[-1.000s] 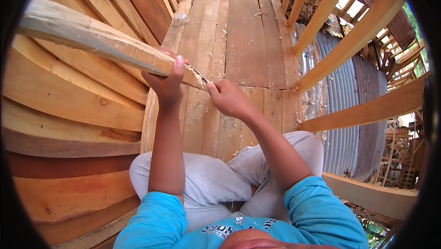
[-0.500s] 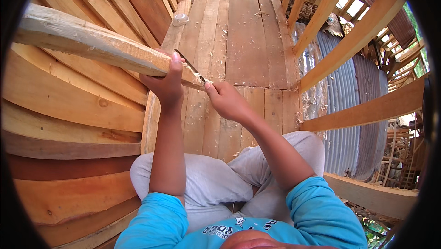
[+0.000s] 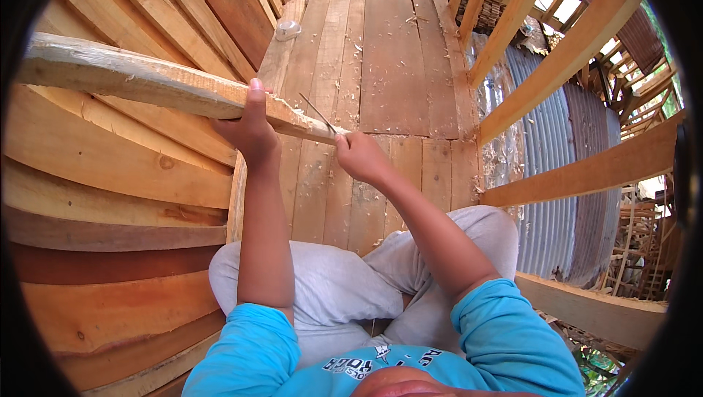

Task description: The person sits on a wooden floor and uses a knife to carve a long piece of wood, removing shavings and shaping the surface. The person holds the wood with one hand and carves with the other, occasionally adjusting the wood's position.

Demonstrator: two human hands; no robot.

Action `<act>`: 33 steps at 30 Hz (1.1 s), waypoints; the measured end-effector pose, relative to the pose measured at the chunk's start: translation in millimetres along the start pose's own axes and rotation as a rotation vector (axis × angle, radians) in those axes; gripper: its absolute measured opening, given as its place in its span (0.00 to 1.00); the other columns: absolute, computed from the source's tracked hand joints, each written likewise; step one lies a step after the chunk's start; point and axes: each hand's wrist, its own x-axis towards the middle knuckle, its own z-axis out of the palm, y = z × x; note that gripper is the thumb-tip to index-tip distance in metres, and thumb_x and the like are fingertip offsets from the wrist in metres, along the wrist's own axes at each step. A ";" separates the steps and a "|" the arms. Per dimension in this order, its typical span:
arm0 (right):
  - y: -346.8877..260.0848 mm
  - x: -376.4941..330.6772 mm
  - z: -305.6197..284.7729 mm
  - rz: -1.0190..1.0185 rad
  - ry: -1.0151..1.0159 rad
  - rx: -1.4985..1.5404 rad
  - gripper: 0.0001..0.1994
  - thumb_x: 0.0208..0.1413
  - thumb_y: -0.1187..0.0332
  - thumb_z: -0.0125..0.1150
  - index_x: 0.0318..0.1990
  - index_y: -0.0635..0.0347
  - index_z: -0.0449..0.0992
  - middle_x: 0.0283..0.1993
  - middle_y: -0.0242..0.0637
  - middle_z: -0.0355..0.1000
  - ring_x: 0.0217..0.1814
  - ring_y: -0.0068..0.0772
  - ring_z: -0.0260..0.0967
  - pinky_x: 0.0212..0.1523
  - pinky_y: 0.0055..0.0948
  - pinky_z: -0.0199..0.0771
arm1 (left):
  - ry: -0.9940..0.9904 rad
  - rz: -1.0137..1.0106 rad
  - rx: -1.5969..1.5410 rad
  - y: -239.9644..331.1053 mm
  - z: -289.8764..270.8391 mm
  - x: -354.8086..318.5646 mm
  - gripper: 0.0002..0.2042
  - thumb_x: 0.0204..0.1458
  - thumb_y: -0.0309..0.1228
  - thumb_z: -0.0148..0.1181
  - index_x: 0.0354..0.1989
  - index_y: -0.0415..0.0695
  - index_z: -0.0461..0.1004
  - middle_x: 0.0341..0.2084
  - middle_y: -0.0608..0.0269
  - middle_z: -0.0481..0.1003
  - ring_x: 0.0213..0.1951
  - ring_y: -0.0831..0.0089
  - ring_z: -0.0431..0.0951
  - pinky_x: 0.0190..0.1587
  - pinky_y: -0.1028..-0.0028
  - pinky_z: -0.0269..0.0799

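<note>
A long wooden pole (image 3: pixel 139 79) slants in from the left, its narrowed, freshly cut end reaching over the floor in front of me. My left hand (image 3: pixel 251 125) is wrapped round the pole from below, thumb up along its near side. In my right hand (image 3: pixel 360 157) is a knife (image 3: pixel 317 111), gripped at the handle, which my fingers hide. Its thin dark blade points up and to the left, crossing the pole's tapered tip. Pale curled shavings stand on the cut face between my two hands.
Wooden floor planks (image 3: pixel 406 68) stretch ahead, scattered with shavings. A small clear plastic container (image 3: pixel 288 30) sits near the left wall of boards (image 3: pixel 110 148). On the right are slanted wooden rails (image 3: pixel 556 68), with corrugated metal sheets (image 3: pixel 545 177) beyond them. My crossed legs are below.
The pole's far left part has dropped lower, and my left hand has shifted left and slightly down. The knife has moved to the pole's tip, its blade now seen edge-on.
</note>
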 end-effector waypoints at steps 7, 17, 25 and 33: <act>3.8 -6.3 9.9 -0.064 0.084 0.045 0.24 0.67 0.56 0.44 0.33 0.73 0.76 0.29 0.59 0.75 0.34 0.62 0.74 0.41 0.52 0.70 | 0.015 0.026 0.009 0.9 -2.9 0.7 0.09 0.50 0.29 0.63 0.34 0.38 0.70 0.25 0.60 0.73 0.30 0.70 0.77 0.38 0.69 0.73; 25.1 9.9 13.0 0.060 0.080 0.092 0.23 0.67 0.58 0.45 0.32 0.74 0.75 0.31 0.65 0.73 0.37 0.63 0.74 0.42 0.52 0.71 | 0.070 -0.026 0.090 5.5 5.8 -1.9 0.14 0.50 0.28 0.65 0.39 0.32 0.70 0.27 0.56 0.76 0.30 0.71 0.77 0.39 0.71 0.74; -12.9 -12.3 11.0 -0.001 0.104 0.037 0.25 0.68 0.56 0.44 0.36 0.74 0.77 0.36 0.66 0.75 0.42 0.64 0.75 0.47 0.52 0.71 | 0.110 -0.029 0.105 4.8 -2.6 -2.5 0.15 0.50 0.29 0.66 0.41 0.32 0.71 0.29 0.57 0.76 0.32 0.71 0.77 0.40 0.72 0.74; -9.2 -3.0 10.0 0.013 0.009 0.073 0.26 0.68 0.56 0.42 0.38 0.74 0.78 0.38 0.66 0.75 0.45 0.64 0.75 0.49 0.53 0.73 | 0.139 0.015 0.115 2.0 2.6 -4.4 0.19 0.49 0.29 0.67 0.44 0.30 0.70 0.34 0.55 0.76 0.35 0.71 0.77 0.42 0.71 0.75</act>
